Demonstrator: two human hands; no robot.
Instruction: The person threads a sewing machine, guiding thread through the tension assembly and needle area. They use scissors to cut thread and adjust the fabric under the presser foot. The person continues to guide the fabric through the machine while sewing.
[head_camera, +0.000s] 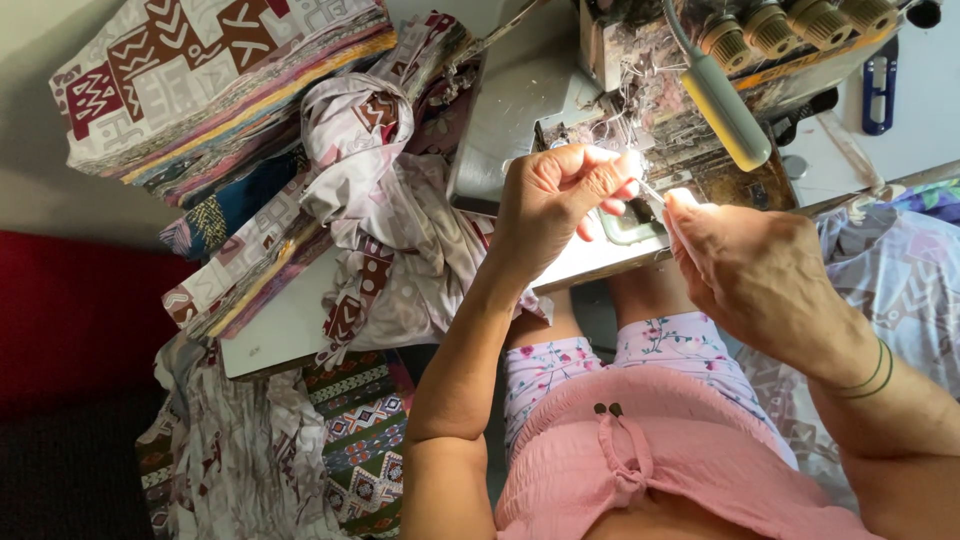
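Closely, two hands meet at the grey metal sewing machine (640, 110).
Left hand (550, 205) pinches narrow on a thin tool (652, 190); right hand (750, 270), at three o'clock, fingers curled; grip unclear.

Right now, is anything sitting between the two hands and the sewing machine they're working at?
Nothing visible does. The left hand and right hand meet right at the sewing machine; the crumpled fabric lies off to the left.

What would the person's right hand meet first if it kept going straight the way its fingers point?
Most likely the left hand: the right hand points left and slightly up toward its fingertips beside the sewing machine. Depth is unclear.
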